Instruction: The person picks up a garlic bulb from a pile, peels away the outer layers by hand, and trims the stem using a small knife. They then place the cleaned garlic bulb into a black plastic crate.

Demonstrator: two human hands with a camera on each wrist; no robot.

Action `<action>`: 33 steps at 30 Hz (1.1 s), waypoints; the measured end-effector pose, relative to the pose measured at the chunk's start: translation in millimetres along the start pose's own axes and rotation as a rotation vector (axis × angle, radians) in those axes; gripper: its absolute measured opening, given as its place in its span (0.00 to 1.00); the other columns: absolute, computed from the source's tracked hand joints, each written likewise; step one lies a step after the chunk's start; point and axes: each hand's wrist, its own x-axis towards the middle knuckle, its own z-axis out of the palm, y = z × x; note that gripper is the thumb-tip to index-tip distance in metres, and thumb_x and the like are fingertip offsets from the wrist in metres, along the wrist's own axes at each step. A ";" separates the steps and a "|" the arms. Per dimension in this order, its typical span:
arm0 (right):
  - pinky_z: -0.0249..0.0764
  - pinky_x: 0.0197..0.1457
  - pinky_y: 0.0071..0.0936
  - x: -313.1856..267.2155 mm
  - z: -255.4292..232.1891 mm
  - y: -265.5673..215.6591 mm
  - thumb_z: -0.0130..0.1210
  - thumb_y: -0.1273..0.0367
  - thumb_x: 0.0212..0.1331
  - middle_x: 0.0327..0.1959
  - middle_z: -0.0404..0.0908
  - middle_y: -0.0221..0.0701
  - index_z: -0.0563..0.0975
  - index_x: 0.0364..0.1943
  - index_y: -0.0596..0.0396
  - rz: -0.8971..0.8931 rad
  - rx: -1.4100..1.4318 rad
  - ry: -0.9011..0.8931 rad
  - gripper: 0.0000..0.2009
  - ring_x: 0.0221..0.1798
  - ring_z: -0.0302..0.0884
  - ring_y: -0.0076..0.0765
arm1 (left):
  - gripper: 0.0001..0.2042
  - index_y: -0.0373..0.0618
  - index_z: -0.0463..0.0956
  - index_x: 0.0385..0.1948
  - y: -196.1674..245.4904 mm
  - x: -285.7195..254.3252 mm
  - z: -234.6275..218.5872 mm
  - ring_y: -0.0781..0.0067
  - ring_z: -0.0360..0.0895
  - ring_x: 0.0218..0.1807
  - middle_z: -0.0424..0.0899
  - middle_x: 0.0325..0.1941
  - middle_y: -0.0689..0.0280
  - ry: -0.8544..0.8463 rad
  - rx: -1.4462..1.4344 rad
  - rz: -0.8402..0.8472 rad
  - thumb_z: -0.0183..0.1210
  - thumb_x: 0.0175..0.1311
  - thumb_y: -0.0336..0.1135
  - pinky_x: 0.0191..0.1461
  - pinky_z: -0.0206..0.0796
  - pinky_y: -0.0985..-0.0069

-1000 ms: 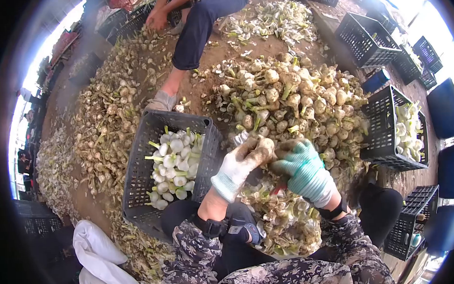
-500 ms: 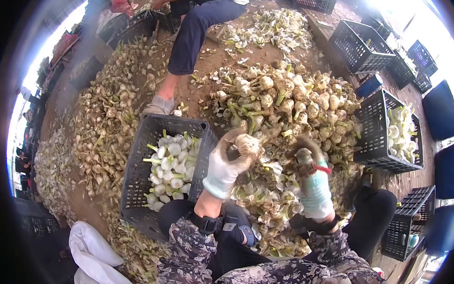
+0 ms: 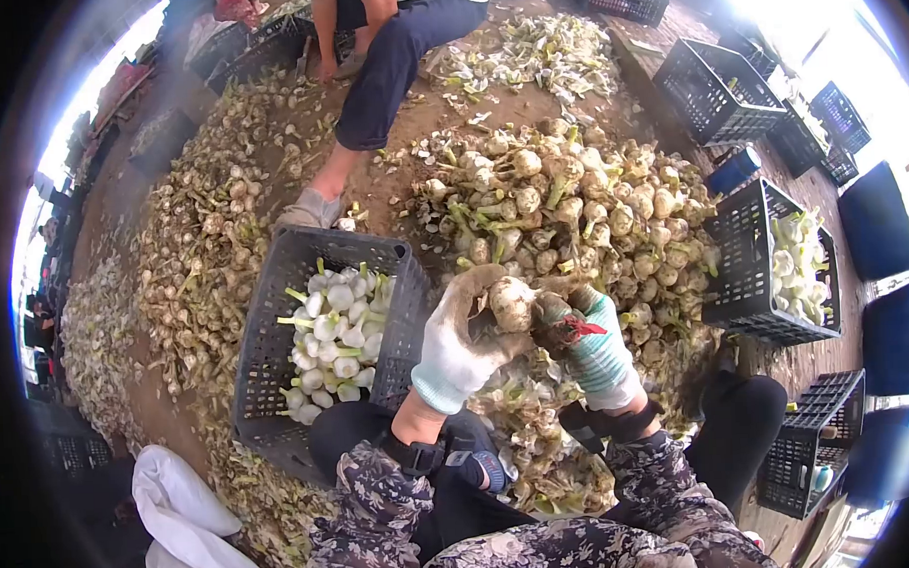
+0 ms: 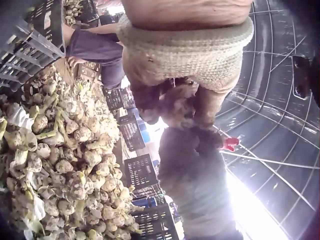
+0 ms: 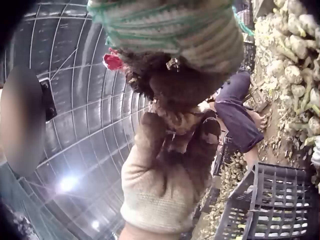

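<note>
My gloved left hand [image 3: 455, 346] grips a garlic bulb [image 3: 512, 304], soil-stained and round, between its thumb and fingers. Against the right side of that bulb, the curled fingers of my gloved right hand [image 3: 599, 351] meet it. A red strip [image 3: 582, 328] sticks out by the right hand's dark, dirty fingers. In the right wrist view the bulb [image 5: 180, 121] shows between both hands, partly covered by the fingers. Beyond the hands lies a heap of unpeeled garlic [image 3: 612, 203]. To the left, a black crate [image 3: 251, 341] contains white peeled bulbs [image 3: 341, 323].
Loose peelings [image 3: 550, 441] lie between my legs. Another black crate [image 3: 749, 274] with peeled garlic stands at right, near more crates [image 3: 713, 95]. A person's leg [image 3: 387, 81] is ahead, beside a second garlic heap [image 3: 198, 243]. A white sack [image 3: 177, 504] lies at lower left.
The hands were together at a bulb, then the right hand swung away to the right. Now it is back against the bulb in the left hand. The other person's arm has reached down.
</note>
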 end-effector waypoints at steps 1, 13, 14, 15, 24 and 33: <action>0.70 0.28 0.15 -1.4 -3.2 -5.2 0.54 0.70 0.57 0.29 0.77 0.30 0.74 0.39 0.62 0.069 -0.064 -0.036 0.10 0.28 0.74 0.18 | 0.32 0.37 0.66 0.50 -1.6 -0.2 0.1 0.72 0.69 0.51 0.71 0.48 0.63 -0.007 -0.007 -0.010 0.67 0.35 0.20 0.55 0.64 0.77; 0.69 0.36 0.17 3.1 -28.8 22.4 0.56 0.75 0.50 0.33 0.80 0.27 0.76 0.38 0.62 0.060 0.339 -0.404 0.10 0.33 0.73 0.16 | 0.22 0.36 0.66 0.50 15.6 -5.1 5.7 0.71 0.74 0.43 0.75 0.42 0.61 0.020 -0.538 -0.188 0.61 0.51 0.26 0.46 0.69 0.78; 0.70 0.37 0.17 -1.6 -12.5 7.7 0.56 0.76 0.49 0.33 0.80 0.27 0.76 0.38 0.62 0.055 0.147 -0.294 0.10 0.33 0.73 0.17 | 0.18 0.34 0.66 0.49 0.7 -5.6 7.7 0.71 0.75 0.38 0.76 0.38 0.62 0.106 -0.574 -0.201 0.55 0.59 0.32 0.41 0.70 0.79; 0.70 0.38 0.17 -3.9 -1.4 -2.1 0.56 0.78 0.49 0.33 0.80 0.27 0.75 0.37 0.63 0.052 -0.044 -0.182 0.10 0.34 0.73 0.17 | 0.18 0.34 0.66 0.49 -3.1 -7.2 6.9 0.71 0.75 0.38 0.76 0.38 0.62 0.107 -0.572 -0.202 0.55 0.59 0.32 0.41 0.70 0.79; 0.69 0.45 0.20 3.3 -7.2 27.9 0.58 0.83 0.42 0.35 0.77 0.29 0.74 0.37 0.59 0.036 -0.050 -0.182 0.15 0.40 0.72 0.24 | 0.22 0.44 0.71 0.42 -37.4 -7.8 4.5 0.71 0.76 0.38 0.78 0.41 0.64 0.092 -0.655 -0.488 0.42 0.64 0.54 0.40 0.69 0.74; 0.73 0.41 0.28 -2.1 -19.7 -22.1 0.58 0.80 0.41 0.35 0.78 0.38 0.75 0.32 0.61 -0.468 -0.712 -0.274 0.10 0.39 0.76 0.36 | 0.25 0.36 0.65 0.52 6.8 -6.3 3.1 0.71 0.74 0.46 0.74 0.47 0.57 -0.149 -0.554 -0.431 0.62 0.51 0.30 0.44 0.70 0.81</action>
